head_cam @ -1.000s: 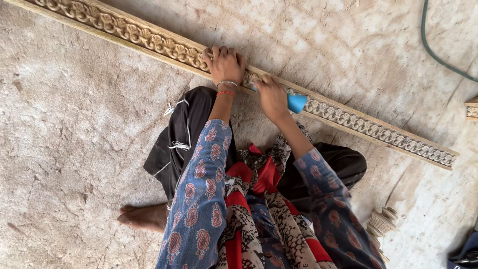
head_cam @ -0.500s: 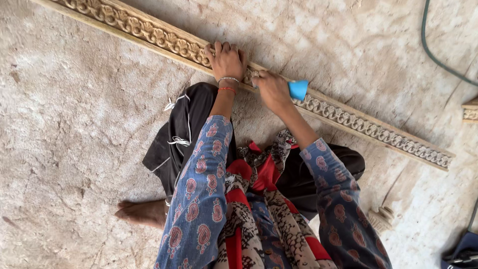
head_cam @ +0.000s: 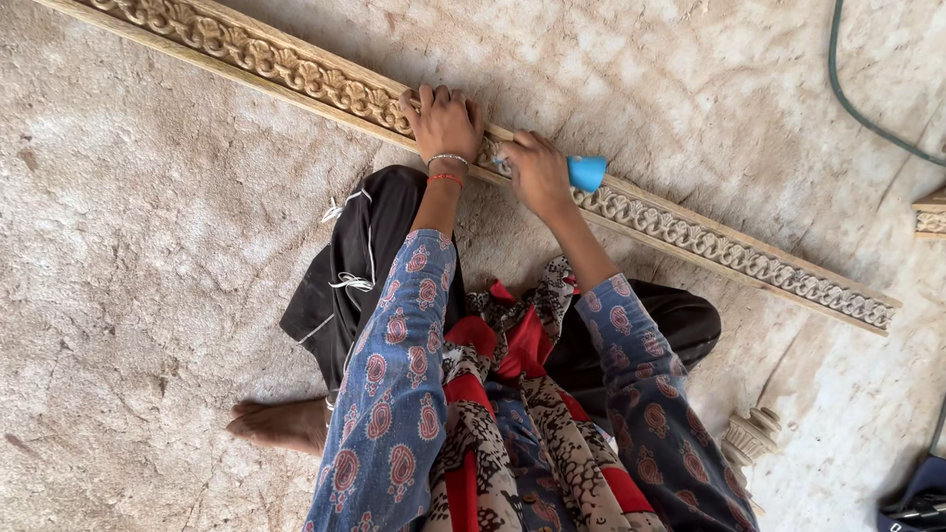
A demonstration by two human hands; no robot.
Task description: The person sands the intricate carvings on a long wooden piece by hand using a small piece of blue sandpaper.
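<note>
A long carved wooden moulding [head_cam: 296, 71] lies slantwise across the dusty stone floor, from upper left to right. My left hand [head_cam: 443, 120] presses flat on it, fingers spread over the carving. Just to the right, my right hand [head_cam: 537, 172] grips a tool with a blue handle [head_cam: 588, 172] and holds its working end against the carved strip. The tool's tip is hidden under my hand. I sit on the floor in a blue patterned tunic and black trousers, one bare foot [head_cam: 281, 424] out to the left.
A green hose [head_cam: 867, 113] curves across the upper right floor. A second carved wood piece [head_cam: 928, 212] pokes in at the right edge. A small turned wooden piece [head_cam: 751, 435] lies by my right knee, and a dark blue object [head_cam: 912, 498] sits at the bottom right corner.
My right hand with the blue-handled tool has shifted slightly along the moulding. My left hand stays pressed on the carving, and the view has shifted a little.
</note>
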